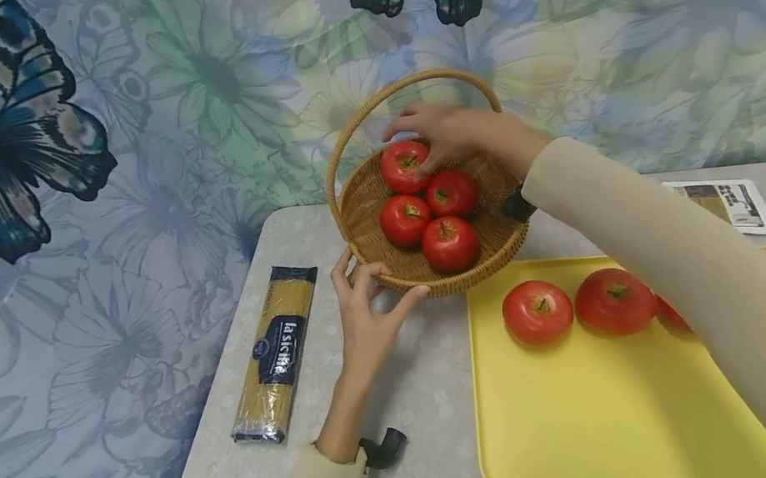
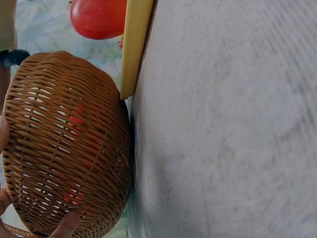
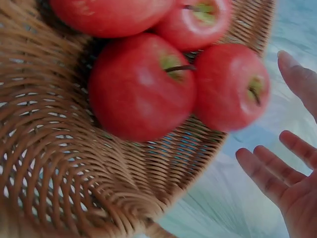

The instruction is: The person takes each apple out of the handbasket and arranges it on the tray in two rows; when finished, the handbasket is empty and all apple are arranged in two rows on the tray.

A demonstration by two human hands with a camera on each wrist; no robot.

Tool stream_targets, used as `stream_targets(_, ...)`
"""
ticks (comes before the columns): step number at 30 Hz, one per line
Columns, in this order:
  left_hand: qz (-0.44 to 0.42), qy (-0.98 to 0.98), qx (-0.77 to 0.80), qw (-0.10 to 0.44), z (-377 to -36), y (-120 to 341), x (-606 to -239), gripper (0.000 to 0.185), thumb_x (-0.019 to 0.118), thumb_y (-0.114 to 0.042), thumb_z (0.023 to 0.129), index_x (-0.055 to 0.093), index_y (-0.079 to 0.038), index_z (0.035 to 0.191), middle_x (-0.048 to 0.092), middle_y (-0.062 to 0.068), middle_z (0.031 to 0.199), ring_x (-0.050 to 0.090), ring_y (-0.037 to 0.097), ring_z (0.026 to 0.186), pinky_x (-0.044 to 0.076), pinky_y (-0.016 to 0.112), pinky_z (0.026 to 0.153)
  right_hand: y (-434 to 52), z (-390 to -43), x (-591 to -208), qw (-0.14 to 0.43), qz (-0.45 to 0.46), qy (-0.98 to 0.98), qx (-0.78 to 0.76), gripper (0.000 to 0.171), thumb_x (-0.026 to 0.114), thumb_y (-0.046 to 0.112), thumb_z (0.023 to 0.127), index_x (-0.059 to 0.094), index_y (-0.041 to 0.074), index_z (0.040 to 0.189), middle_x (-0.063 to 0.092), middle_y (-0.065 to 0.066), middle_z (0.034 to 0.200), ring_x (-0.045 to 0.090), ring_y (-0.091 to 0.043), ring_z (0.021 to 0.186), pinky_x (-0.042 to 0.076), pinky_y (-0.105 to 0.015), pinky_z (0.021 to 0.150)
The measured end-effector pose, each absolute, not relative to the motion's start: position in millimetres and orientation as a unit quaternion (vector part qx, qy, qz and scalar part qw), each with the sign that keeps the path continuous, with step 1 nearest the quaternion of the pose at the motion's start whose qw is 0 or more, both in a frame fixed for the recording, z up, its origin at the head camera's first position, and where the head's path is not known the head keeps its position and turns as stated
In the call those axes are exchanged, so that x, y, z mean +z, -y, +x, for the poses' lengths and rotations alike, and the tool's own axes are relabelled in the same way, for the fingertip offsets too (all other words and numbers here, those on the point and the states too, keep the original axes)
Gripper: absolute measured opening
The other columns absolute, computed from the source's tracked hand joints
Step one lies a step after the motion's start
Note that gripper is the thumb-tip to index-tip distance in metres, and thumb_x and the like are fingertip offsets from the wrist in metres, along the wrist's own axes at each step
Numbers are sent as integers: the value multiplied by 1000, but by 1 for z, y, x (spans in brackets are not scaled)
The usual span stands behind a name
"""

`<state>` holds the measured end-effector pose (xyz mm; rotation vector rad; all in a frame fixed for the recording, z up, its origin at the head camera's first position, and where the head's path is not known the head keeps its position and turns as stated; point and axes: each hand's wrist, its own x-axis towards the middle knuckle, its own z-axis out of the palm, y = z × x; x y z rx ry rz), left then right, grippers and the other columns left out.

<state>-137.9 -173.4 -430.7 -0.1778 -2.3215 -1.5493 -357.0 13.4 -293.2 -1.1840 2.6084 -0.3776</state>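
Note:
A wicker basket (image 1: 447, 286) with a tall arched handle stands near the back of the table, holding several red apples (image 1: 450, 245). My left hand (image 1: 368, 313) grips the basket's near left rim; in the left wrist view, fingers (image 2: 67, 225) touch its woven outside. Reaching under the handle, my right hand (image 1: 441, 132) hovers over the rearmost apple (image 1: 405, 166). The right wrist view has the right hand (image 3: 292, 191) with its fingers spread and a gap between them and the apples (image 3: 143, 89). The right palm holds nothing.
A yellow tray (image 1: 574, 427) lies front right, with red apples (image 1: 537, 314) along its far side, some partly behind the right sleeve. A pack of spaghetti (image 1: 276, 354) lies on the left. Printed sheets (image 1: 742, 204) are at the back right. Butterfly-patterned cloth hangs behind.

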Motion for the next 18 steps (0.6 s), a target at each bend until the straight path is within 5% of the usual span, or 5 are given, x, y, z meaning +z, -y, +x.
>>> stream_targets(18,-63,816,-551,161,-131,170,-413,44,85,-15,77,54,2,102,12,24,155,36,46,137,52,53,93,2,-367,-327,89,-413,-894,-148,58,80,15,82,51,14,131,46,-17,133,47,-38,124,43,-53,103)
